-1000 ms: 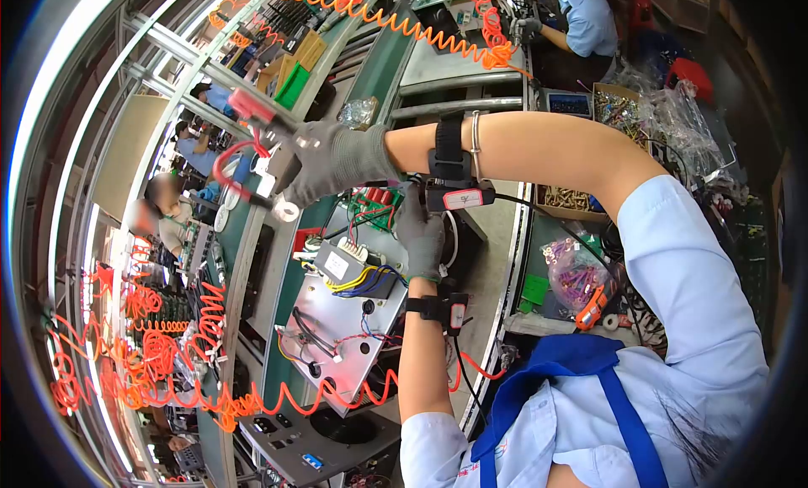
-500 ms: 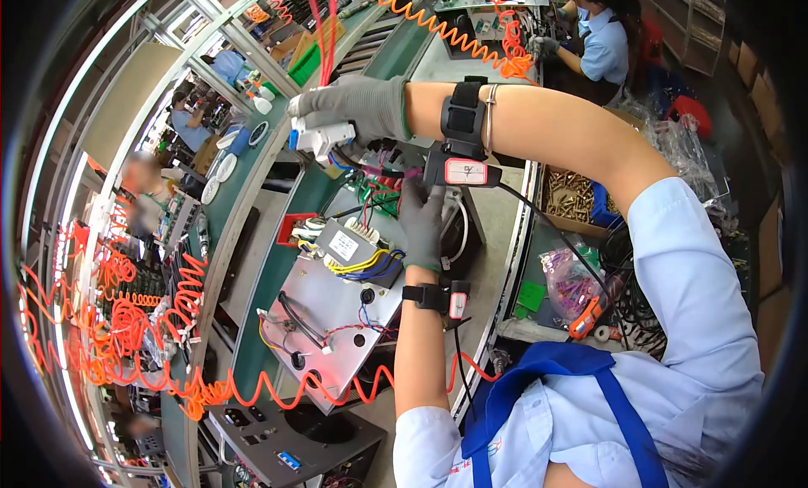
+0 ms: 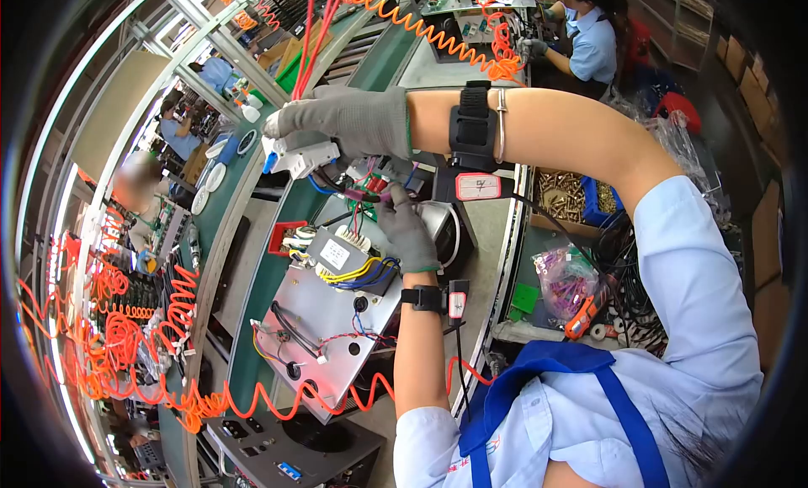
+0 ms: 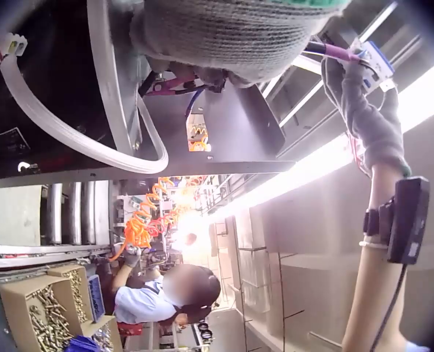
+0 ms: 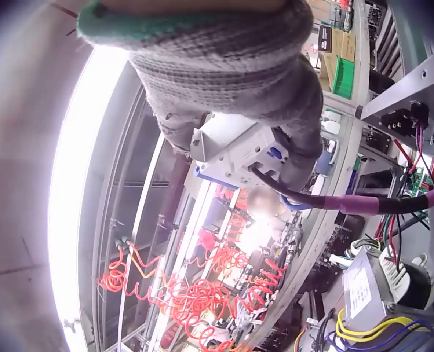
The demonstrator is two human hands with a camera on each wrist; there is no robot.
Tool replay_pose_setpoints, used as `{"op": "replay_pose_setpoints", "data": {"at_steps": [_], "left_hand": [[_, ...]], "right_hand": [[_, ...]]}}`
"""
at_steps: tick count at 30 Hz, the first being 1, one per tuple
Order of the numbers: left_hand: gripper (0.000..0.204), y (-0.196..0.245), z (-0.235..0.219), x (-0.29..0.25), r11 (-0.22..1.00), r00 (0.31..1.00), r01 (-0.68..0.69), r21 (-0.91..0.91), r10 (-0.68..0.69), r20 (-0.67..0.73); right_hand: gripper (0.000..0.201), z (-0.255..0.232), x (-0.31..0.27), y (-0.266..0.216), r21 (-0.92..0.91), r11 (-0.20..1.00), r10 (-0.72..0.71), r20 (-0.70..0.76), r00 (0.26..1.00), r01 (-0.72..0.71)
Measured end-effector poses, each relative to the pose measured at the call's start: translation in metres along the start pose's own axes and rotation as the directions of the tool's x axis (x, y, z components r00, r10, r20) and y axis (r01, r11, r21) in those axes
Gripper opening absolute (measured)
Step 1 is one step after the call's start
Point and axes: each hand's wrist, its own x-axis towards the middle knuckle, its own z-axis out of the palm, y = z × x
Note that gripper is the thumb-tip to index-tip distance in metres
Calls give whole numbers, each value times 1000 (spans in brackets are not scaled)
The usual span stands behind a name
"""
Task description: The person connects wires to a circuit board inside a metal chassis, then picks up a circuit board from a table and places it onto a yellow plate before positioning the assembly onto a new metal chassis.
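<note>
My right hand [image 3: 349, 122], in a grey glove, grips a white block [image 3: 305, 158] with blue parts at the upper middle of the head view. In the right wrist view, thumb and fingers hold the block [image 5: 242, 152] from both sides. A dark cable with a purple sleeve [image 5: 352, 204] runs from it. My left hand [image 3: 408, 235], gloved too, pinches this cable beside the open chassis; its fingertips are partly hidden in the left wrist view. Below lies a metal plate [image 3: 316, 341] with a transformer [image 3: 335, 250] and yellow and blue wires.
Red coiled hoses [image 3: 126, 336] hang at the left, and one crosses before the metal plate. At the right stand a box of brass screws [image 3: 560, 193], a bag of purple parts [image 3: 564, 277] and an orange tool [image 3: 582, 318]. Another worker [image 3: 593, 46] sits at the upper right.
My right hand has come lower from the upper left, with the white block now plain in it. The blurred red item near it has gone from there. My left hand's fingers have moved onto the cable.
</note>
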Motion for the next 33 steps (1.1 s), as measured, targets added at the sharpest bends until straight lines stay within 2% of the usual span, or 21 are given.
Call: {"op": "replay_pose_setpoints", "data": {"at_steps": [2, 3, 5, 6, 7, 9, 11, 13, 14, 15, 17, 19, 21, 22, 25, 27, 28, 29, 30, 31, 33], "left_hand": [[30, -8, -3, 2, 998, 999, -34, 46, 35, -12], [30, -11, -4, 4, 993, 997, -72, 89, 75, -27], [31, -15, -9, 6, 991, 995, -77, 114, 83, -51], [32, -18, -11, 6, 987, 993, -80, 137, 90, -74], [32, -15, -10, 5, 987, 993, -80, 139, 90, -73], [34, -10, -6, 1, 962, 969, -184, 200, 212, -127], [34, -10, -9, 8, 950, 981, -147, 276, 175, -80], [34, -7, -14, 14, 929, 989, -117, 351, 139, -40], [33, -5, -16, 16, 782, 955, -229, 579, 295, -21], [32, -4, -16, 18, 567, 900, -308, 764, 434, 40], [31, 11, -9, 13, 554, 894, -309, 773, 446, 37], [30, 15, -5, 10, 541, 894, -302, 785, 447, 36], [30, 13, -3, 14, 401, 880, -300, 866, 467, 89], [30, 16, 0, 12, 399, 880, -300, 866, 466, 90], [30, 23, 8, 12, 442, 910, -303, 844, 398, 118], [28, 22, 9, 18, 450, 877, -383, 807, 452, 164], [25, 29, 12, 15, 530, 899, -387, 755, 399, 181], [25, 26, 13, 18, 530, 900, -388, 754, 393, 187], [24, 23, 13, 22, 629, 921, -379, 679, 327, 212], [23, 19, 14, 25, 720, 933, -358, 595, 264, 243], [23, 10, 13, 31, 711, 939, -340, 615, 225, 259]], "right_hand": [[35, 4, 9, 1, 40, 999, 2, -175, 985, 5], [35, 1, 9, 1, 43, 999, 2, -175, 985, 6], [22, -10, 7, -1, 74, 972, -212, -140, 967, 224], [26, -12, 6, 1, 117, 965, -206, -227, 952, 236], [26, -15, 4, 0, 118, 964, -207, -228, 951, 238], [36, -24, 0, -2, 120, 960, -207, -299, 932, 252], [33, -29, -4, -6, 99, 971, -171, -343, 924, 217], [33, -36, -4, -6, 97, 960, -197, -437, 878, 264], [31, -42, -7, -7, 60, 956, -239, -405, 882, 287], [31, -46, -8, -6, 59, 955, -244, -407, 880, 292], [28, -51, -13, -8, 103, 913, -297, -494, 817, 394], [28, -61, -18, -4, 95, 914, -309, -470, 827, 396], [51, -82, -7, 9, 2, 887, -399, -500, 768, 462], [63, -85, -6, 9, -120, 859, -474, -555, 684, 498], [63, -97, -14, 3, -88, 861, -472, -505, 722, 502], [62, -92, -24, -11, -123, 846, -502, -508, 700, 518], [62, -86, -31, -18, -147, 854, -498, -512, 700, 499], [62, -83, -35, -21, -172, 861, -493, -516, 700, 479], [58, -83, -28, -17, -249, 885, -457, -620, 637, 393], [58, -85, -25, -12, -250, 885, -458, -624, 633, 393], [68, -91, -19, -5, -445, 797, -600, -509, 617, 408]]}}
